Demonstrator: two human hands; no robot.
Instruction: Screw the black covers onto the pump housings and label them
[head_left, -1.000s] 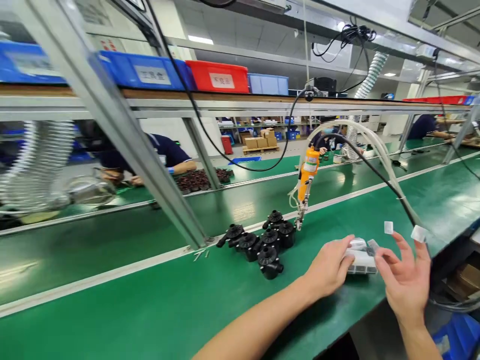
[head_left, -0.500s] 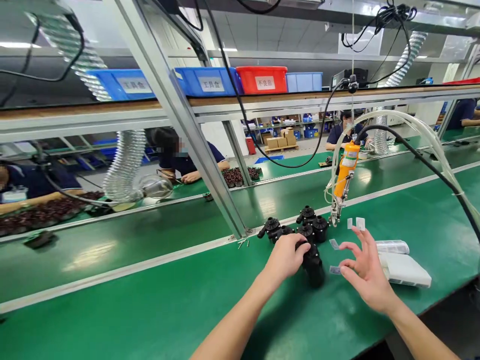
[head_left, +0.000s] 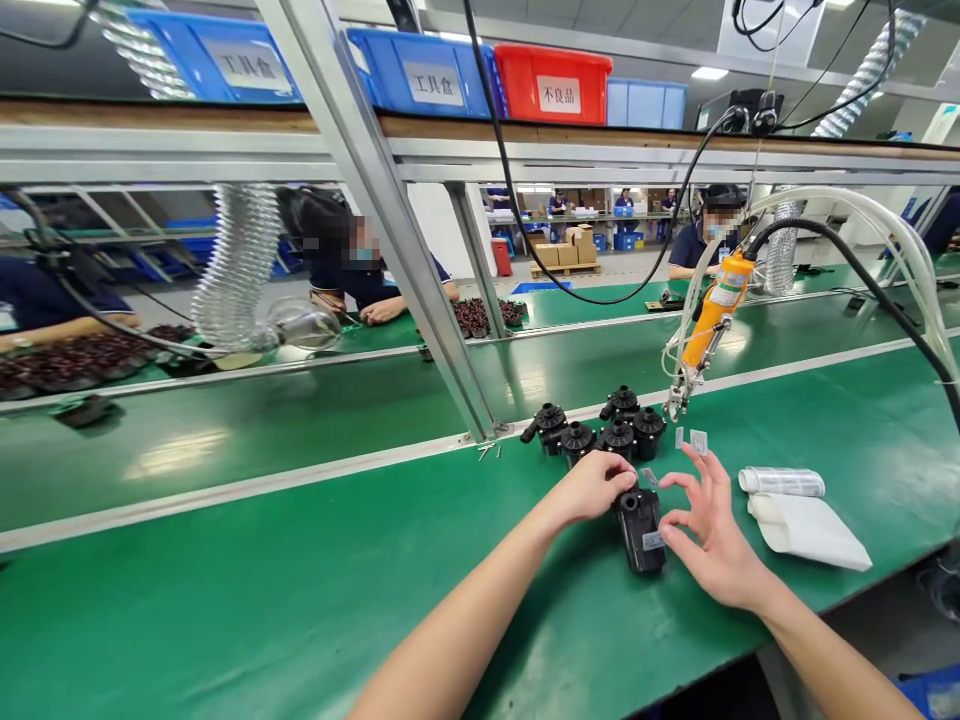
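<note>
My left hand (head_left: 600, 487) grips the top of a black pump (head_left: 637, 520), which lies tilted on the green bench. Small printed labels cling to the spread fingertips of my right hand (head_left: 712, 530). One label (head_left: 652, 541) sits at the thumb tip and overlaps the pump's side; I cannot tell whether it is stuck there. Another label (head_left: 649, 477) hangs at the index fingertip, and two more, including this larger label (head_left: 699, 442), are on the farther fingers. Behind my left hand stand several more black pumps (head_left: 576, 440).
An orange electric screwdriver (head_left: 716, 310) hangs above the bench, right of the pumps. A label roll (head_left: 781, 482) and white backing paper (head_left: 814, 530) lie to the right. A slanted metal post (head_left: 397, 250) rises at left. Loose screws (head_left: 489, 452) lie at its foot. Co-workers sit opposite.
My right hand has moved left, bringing the thumb's label over the side of the pump. The pump has turned slightly under my left hand. The head view has tilted down.
</note>
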